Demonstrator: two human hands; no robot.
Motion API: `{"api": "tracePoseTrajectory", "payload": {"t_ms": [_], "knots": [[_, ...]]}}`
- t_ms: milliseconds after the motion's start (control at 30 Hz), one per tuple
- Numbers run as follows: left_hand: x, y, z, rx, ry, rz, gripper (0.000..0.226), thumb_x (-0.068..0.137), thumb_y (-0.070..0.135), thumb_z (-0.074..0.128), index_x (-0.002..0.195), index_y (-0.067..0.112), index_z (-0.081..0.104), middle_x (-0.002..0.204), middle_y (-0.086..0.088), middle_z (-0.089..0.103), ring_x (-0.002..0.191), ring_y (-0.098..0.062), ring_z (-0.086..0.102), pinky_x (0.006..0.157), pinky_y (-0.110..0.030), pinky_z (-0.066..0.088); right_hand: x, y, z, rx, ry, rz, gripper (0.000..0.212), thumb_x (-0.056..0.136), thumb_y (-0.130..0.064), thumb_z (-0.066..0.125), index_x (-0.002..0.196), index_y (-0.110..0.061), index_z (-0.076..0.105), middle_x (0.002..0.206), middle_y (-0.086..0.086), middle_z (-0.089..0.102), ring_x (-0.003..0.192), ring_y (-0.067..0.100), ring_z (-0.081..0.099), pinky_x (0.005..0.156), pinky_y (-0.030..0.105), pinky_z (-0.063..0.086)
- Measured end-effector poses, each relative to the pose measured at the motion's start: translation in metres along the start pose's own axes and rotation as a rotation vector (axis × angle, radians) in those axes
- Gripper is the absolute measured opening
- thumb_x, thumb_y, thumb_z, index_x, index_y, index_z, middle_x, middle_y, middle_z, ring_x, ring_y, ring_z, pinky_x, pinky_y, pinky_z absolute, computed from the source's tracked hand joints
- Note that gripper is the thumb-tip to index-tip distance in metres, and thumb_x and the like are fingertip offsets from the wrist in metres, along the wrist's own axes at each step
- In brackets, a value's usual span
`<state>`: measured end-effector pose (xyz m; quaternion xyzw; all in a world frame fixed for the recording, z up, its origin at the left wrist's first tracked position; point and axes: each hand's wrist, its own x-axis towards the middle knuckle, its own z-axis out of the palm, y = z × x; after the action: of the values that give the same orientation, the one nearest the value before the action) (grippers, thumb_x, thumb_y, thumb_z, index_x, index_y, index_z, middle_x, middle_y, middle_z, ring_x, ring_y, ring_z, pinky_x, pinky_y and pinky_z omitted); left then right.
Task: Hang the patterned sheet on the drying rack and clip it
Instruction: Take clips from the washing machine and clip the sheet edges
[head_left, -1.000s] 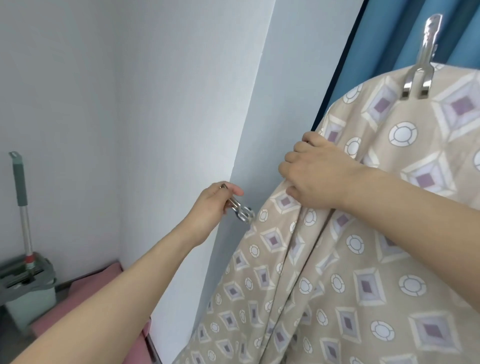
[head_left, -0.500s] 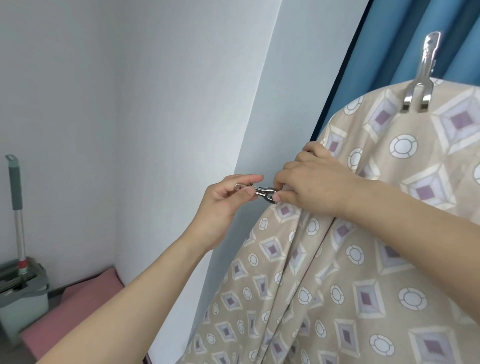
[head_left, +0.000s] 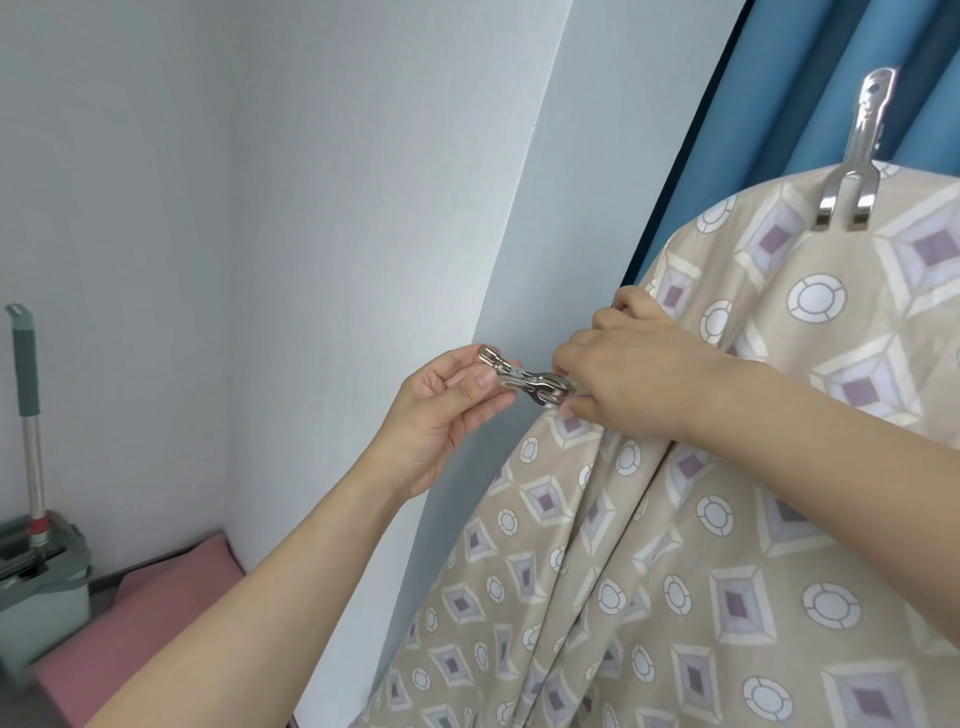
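The sheet, beige with purple diamonds and white circles, hangs down the right side of the view, draped over something up top that I can't actually see under the fabric. One metal clip already sits on its upper edge, far right, standing upright against a blue curtain.

The left hand is pinching the tail end of a second clip between thumb and fingers, held roughly level and pointing right at the sheet's left edge. The clip's mouth is right at the fabric, touching or nearly so, where the right hand has the edge bunched up. The right hand's fingers are curled round that gathered fold, thumb tucked under. Can't tell if the clip's jaws are actually biting the cloth, since the right hand covers that spot.

Behind it all there's a plain white wall with a corner running up the middle. Down in the near left there's a mop standing in a green bucket, with a pink mat on the floor just beside it.
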<state>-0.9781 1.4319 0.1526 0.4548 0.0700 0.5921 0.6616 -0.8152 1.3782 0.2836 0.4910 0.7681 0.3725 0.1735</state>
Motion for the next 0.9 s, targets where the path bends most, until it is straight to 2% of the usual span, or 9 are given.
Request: {"api": "tracePoseTrajectory", "payload": {"t_ms": [100, 167, 233, 367, 533, 600, 667, 800, 900], "knots": [[0.009, 0.003, -0.002, 0.012, 0.027, 0.026, 0.027, 0.087, 0.011, 0.064, 0.113, 0.004, 0.059, 0.119, -0.021, 0.064, 0.113, -0.031, 0.061, 0.098, -0.035, 0.051, -0.005, 0.006, -0.003, -0.227, -0.051, 0.025, 0.058, 0.093, -0.065, 0.031, 0.123, -0.020, 0.053, 0.116, -0.002, 0.057, 0.118, 0.024, 0.041, 0.116, 0.045, 0.009], [0.014, 0.005, -0.004, 0.021, 0.053, 0.016, 0.025, 0.086, 0.012, 0.062, 0.110, 0.006, 0.060, 0.118, -0.019, 0.065, 0.111, -0.030, 0.062, 0.098, -0.034, 0.051, -0.007, 0.008, -0.006, -0.277, -0.103, 0.035, 0.054, 0.095, -0.061, 0.034, 0.122, -0.020, 0.057, 0.116, -0.002, 0.056, 0.119, 0.025, 0.039, 0.116, 0.049, 0.005], [0.018, 0.003, -0.004, 0.049, 0.060, -0.007, 0.023, 0.085, 0.015, 0.062, 0.106, 0.007, 0.063, 0.114, -0.017, 0.068, 0.106, -0.028, 0.064, 0.099, -0.035, 0.051, -0.006, 0.010, -0.007, -0.258, -0.125, 0.022, 0.044, 0.095, -0.055, 0.040, 0.117, -0.021, 0.058, 0.111, -0.003, 0.057, 0.116, 0.024, 0.042, 0.116, 0.048, 0.008], [0.023, -0.002, -0.004, 0.108, 0.066, -0.058, 0.021, 0.086, 0.018, 0.063, 0.102, 0.005, 0.067, 0.109, -0.019, 0.069, 0.100, -0.029, 0.064, 0.098, -0.038, 0.051, -0.004, 0.015, -0.005, -0.224, -0.096, -0.020, 0.040, 0.090, -0.052, 0.053, 0.109, -0.018, 0.055, 0.104, -0.003, 0.057, 0.108, 0.022, 0.045, 0.112, 0.041, 0.017], [0.027, -0.006, 0.004, 0.136, 0.066, -0.069, 0.016, 0.089, 0.015, 0.063, 0.100, 0.004, 0.069, 0.105, -0.021, 0.069, 0.098, -0.031, 0.065, 0.093, -0.037, 0.053, -0.002, 0.014, -0.001, -0.251, -0.008, -0.056, 0.021, 0.090, -0.029, 0.054, 0.098, -0.015, 0.040, 0.085, -0.002, 0.044, 0.093, 0.023, 0.042, 0.109, 0.039, 0.020], [0.027, -0.010, 0.009, 0.143, 0.087, -0.072, 0.019, 0.090, 0.015, 0.063, 0.103, 0.002, 0.068, 0.107, -0.025, 0.069, 0.098, -0.032, 0.066, 0.090, -0.035, 0.055, -0.003, 0.013, -0.002, -0.246, 0.005, -0.055, 0.026, 0.088, -0.023, 0.053, 0.093, -0.015, 0.028, 0.082, -0.001, 0.042, 0.087, 0.023, 0.036, 0.107, 0.038, 0.021], [0.025, -0.015, 0.014, 0.157, 0.091, -0.084, 0.023, 0.089, 0.016, 0.064, 0.105, 0.000, 0.068, 0.110, -0.026, 0.068, 0.098, -0.033, 0.066, 0.088, -0.035, 0.055, -0.004, 0.013, -0.002, -0.248, 0.010, -0.062, 0.032, 0.086, -0.022, 0.053, 0.093, -0.015, 0.022, 0.082, -0.001, 0.043, 0.088, 0.023, 0.038, 0.107, 0.038, 0.020], [0.020, -0.029, 0.026, 0.224, 0.063, -0.072, 0.017, 0.092, 0.011, 0.063, 0.102, -0.001, 0.069, 0.102, -0.022, 0.071, 0.088, -0.026, 0.068, 0.087, -0.033, 0.056, -0.005, 0.014, -0.003, -0.234, 0.027, -0.075, 0.030, 0.084, -0.010, 0.047, 0.093, -0.015, 0.019, 0.085, -0.001, 0.046, 0.090, 0.023, 0.038, 0.106, 0.038, 0.020], [0.020, -0.034, 0.031, 0.218, 0.053, -0.083, 0.024, 0.089, 0.013, 0.065, 0.107, -0.003, 0.067, 0.103, -0.022, 0.070, 0.087, -0.023, 0.068, 0.090, -0.033, 0.056, -0.007, 0.017, -0.003, -0.220, 0.024, -0.078, 0.030, 0.085, -0.010, 0.048, 0.094, -0.017, 0.021, 0.087, -0.002, 0.046, 0.095, 0.023, 0.042, 0.106, 0.037, 0.019]]}}
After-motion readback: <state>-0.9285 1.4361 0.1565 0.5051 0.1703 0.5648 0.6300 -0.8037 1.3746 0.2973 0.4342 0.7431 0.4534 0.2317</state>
